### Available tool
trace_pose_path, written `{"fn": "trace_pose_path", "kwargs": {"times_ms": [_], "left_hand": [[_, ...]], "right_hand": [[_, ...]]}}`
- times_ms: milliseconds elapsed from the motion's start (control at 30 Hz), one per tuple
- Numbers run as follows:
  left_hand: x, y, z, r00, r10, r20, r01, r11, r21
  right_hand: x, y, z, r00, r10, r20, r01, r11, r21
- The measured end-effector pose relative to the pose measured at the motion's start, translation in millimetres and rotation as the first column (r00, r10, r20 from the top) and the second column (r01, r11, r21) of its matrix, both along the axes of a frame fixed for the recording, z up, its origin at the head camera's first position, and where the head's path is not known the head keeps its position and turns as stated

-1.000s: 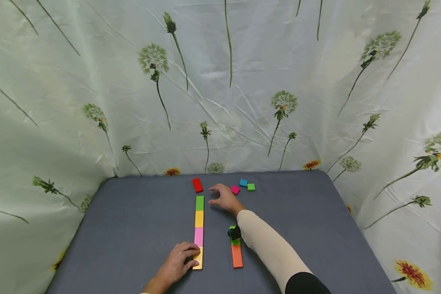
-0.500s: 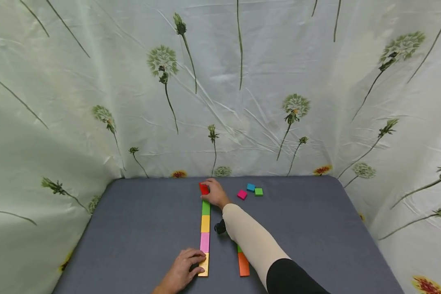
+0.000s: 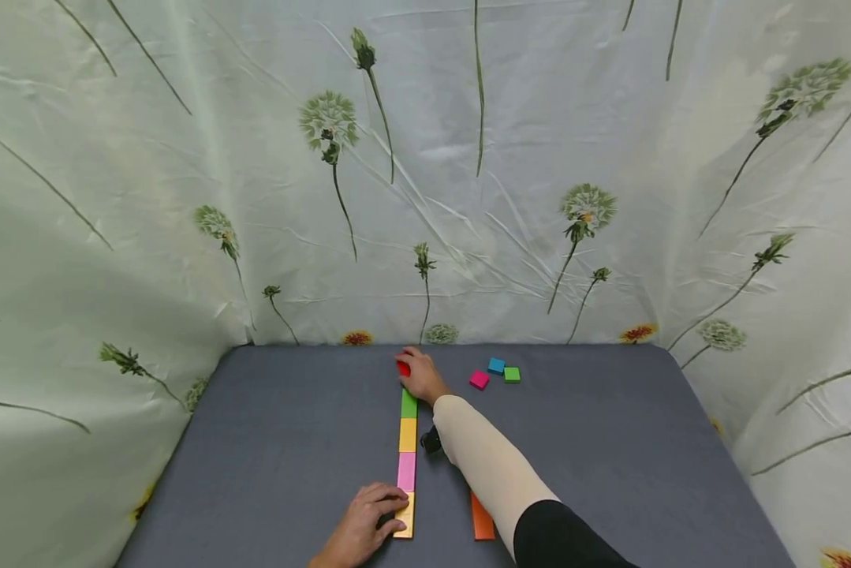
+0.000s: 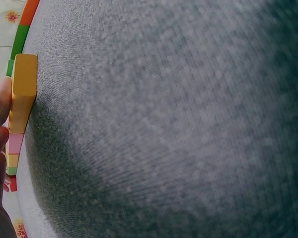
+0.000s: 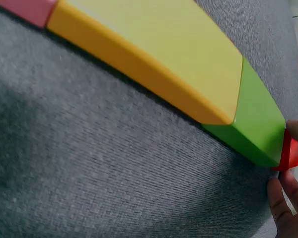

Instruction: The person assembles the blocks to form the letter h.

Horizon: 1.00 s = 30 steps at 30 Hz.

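A straight row of blocks runs away across the grey cloth. From near to far it has a yellow block, a pink block, another yellow block, a green block and a red block. My left hand holds the near yellow block between thumb and fingers. At the far end my right hand grips the red block, partly covering it. In the right wrist view the red block stands against the green block's end, and my fingers lie around it.
Right of the row lies an orange block, partly under the right forearm. Small pink, blue and green blocks sit at the back. A flowered curtain hangs behind the table edge.
My right hand has reached left to the red block and taken hold of it. The red block now lines up with the row instead of lying slanted and apart. My left hand stays on the yellow block.
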State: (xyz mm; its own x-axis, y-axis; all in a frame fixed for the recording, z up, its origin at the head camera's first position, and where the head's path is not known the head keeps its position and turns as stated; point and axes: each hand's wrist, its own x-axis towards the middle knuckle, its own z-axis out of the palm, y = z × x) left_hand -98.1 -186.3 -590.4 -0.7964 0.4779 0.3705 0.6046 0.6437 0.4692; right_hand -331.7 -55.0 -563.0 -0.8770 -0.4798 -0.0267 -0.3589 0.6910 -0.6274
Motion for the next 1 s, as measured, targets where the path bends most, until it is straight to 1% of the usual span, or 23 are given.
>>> {"fn": "trace_pose_path", "kwargs": {"times_ms": [200,367,500,667,767,833,1000], "left_hand": [[1.9,2.9,-0.1,0.999,0.008,0.046,-0.007,1.0,-0.019],[1.8,4.5,-1.0,1.0,-0.002,0.017,0.002,1.0,-0.015],[0.2,6.3,-1.3,1.0,-0.012,-0.006,0.012,1.0,-0.004],[-0.2,6.2,1.1,0.999,-0.021,0.03,0.021,1.0,-0.007],[-0.7,4.7,3.1,0.999,-0.007,0.045,0.007,1.0,-0.002],[-1.0,3.3,3.8,0.999,-0.003,0.034,0.003,1.0,0.007],[-0.8,2.0,2.6,1.0,-0.002,-0.013,0.002,1.0,0.011]], "right_hand": [[-2.1,5.4,-1.1,1.0,0.015,0.013,-0.015,1.0,0.018],[-5.1,8.0,-1.6,0.999,0.04,0.013,-0.04,0.998,0.042],[-7.3,10.5,0.6,0.999,0.053,0.011,-0.053,0.998,0.036],[-5.9,16.3,4.5,0.999,0.044,0.009,-0.044,0.999,0.018],[-5.4,20.1,8.0,0.999,0.045,0.005,-0.045,0.999,0.008],[-5.5,22.6,10.4,0.998,0.063,-0.005,-0.063,0.998,0.014],[-5.0,30.0,18.0,0.994,0.104,-0.02,-0.104,0.994,-0.017]]}}
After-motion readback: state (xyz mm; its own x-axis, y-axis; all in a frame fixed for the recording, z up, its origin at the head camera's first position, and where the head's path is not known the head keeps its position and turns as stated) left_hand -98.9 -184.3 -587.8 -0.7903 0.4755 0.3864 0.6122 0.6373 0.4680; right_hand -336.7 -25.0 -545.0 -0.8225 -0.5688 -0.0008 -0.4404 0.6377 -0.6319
